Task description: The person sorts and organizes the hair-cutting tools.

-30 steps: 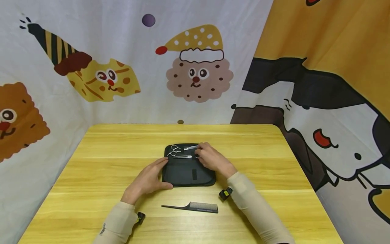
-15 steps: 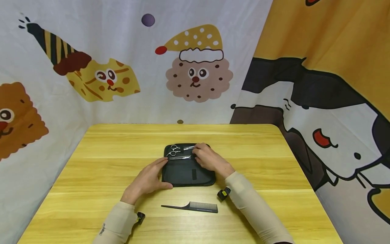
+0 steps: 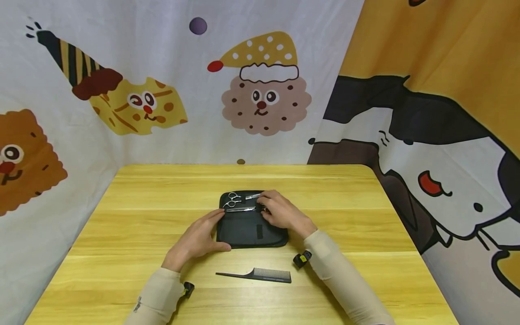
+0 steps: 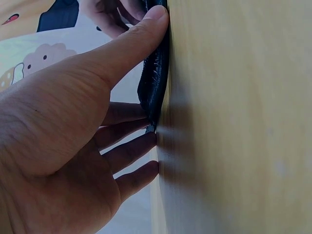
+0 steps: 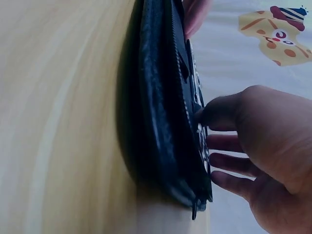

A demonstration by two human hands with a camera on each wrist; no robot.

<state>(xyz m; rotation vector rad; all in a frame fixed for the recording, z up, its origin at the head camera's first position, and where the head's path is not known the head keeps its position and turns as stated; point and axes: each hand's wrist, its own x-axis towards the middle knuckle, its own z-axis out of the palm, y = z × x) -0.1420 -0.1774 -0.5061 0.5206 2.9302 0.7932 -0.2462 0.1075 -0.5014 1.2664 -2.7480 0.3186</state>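
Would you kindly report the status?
Left hand touching black case at left. Right hand at its far right, grip unclear. Scissors in case. Comb nearer, not blocking.

Comb (image 3: 270, 275) in front of case (image 3: 239, 230)

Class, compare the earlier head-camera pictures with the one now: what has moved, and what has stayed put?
Since the first picture, the right hand has shifted slightly left over the black case, toward the left hand, and the lower metal blades now reach a little farther left. No clear grasp or release shows. The left hand stays at the case's left edge; the comb lies where it was.
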